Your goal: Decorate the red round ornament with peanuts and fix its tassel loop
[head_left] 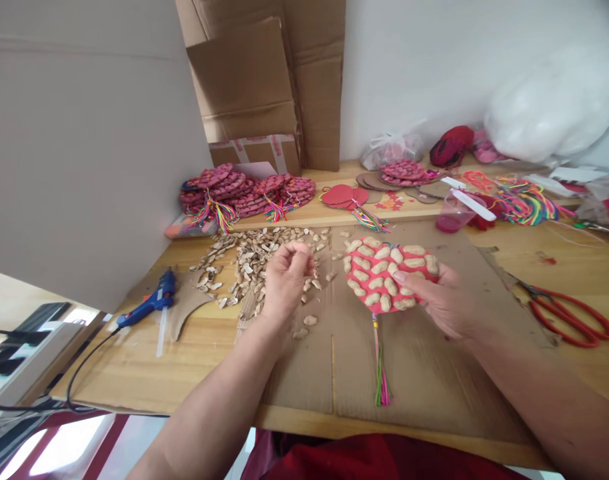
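Observation:
My right hand (447,303) holds a red disc (387,273) covered with pale peanut shells, tilted toward me, thumb on its face. A coloured tassel (381,370) hangs from the disc down onto a cardboard sheet (424,373). My left hand (286,280) rests with fingers curled at the edge of a pile of loose peanut shells (249,257). Whether its fingertips pinch a shell I cannot tell. A few single shells (309,321) lie just below that hand.
A blue glue gun (152,301) with a cord lies at the left. Red scissors (569,317) lie at the right. Finished pink discs (244,190) are stacked at the back, beside red blanks (342,195), a pink cup (454,213), coloured cords (527,200) and bags. Cardboard boxes (264,80) stand behind.

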A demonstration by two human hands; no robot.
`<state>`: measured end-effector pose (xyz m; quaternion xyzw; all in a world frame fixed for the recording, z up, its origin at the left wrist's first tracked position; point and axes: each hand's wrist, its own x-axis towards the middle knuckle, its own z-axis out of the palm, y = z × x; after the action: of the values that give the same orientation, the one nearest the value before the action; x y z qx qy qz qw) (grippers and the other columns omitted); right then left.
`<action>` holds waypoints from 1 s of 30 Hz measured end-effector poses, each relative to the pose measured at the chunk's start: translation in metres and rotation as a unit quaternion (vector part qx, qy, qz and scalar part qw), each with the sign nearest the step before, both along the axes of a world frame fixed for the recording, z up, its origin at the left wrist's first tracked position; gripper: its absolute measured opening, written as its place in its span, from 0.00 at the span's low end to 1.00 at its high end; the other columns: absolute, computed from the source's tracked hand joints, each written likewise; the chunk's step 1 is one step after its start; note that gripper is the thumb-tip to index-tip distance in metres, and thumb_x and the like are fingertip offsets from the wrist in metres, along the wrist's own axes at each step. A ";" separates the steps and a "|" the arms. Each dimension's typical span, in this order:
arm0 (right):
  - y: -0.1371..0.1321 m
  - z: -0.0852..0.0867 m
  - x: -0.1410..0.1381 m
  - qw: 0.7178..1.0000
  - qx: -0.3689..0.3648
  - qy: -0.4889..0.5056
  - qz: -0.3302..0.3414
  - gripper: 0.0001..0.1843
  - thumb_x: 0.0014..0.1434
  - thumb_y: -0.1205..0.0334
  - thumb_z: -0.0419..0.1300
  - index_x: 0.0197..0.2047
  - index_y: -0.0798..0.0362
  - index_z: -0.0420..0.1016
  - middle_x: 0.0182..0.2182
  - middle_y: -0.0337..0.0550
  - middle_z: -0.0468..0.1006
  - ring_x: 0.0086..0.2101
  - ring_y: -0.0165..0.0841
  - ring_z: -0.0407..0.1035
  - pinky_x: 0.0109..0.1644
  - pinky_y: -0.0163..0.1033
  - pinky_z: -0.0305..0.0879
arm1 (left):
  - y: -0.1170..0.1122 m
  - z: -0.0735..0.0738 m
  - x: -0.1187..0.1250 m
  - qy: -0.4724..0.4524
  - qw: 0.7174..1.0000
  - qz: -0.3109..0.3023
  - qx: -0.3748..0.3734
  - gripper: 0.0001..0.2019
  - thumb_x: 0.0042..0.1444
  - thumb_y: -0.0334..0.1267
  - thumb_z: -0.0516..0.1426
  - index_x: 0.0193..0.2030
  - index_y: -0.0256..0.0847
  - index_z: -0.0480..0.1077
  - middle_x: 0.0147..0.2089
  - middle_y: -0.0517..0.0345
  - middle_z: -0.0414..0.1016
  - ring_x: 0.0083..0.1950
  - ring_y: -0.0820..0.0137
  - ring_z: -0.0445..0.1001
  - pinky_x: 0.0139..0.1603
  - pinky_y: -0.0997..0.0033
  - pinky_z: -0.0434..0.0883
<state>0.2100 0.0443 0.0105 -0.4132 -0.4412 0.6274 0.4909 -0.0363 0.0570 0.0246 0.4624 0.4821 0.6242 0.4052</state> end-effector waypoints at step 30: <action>-0.003 0.005 -0.003 0.996 -0.055 0.029 0.061 0.20 0.57 0.52 0.68 0.52 0.45 0.76 0.38 0.41 0.84 0.31 0.31 0.75 0.30 0.36 0.74 | -0.023 -0.003 0.023 -0.104 0.970 -0.186 -0.117 0.34 0.47 0.38 0.72 0.58 0.39 0.65 0.31 0.63 0.77 0.31 0.71 0.78 0.32 0.72 0.79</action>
<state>0.2074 0.0417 0.0157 -0.3931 -0.4160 0.6914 0.4409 -0.0130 0.0337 0.0217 0.4258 0.4129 0.5216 0.6133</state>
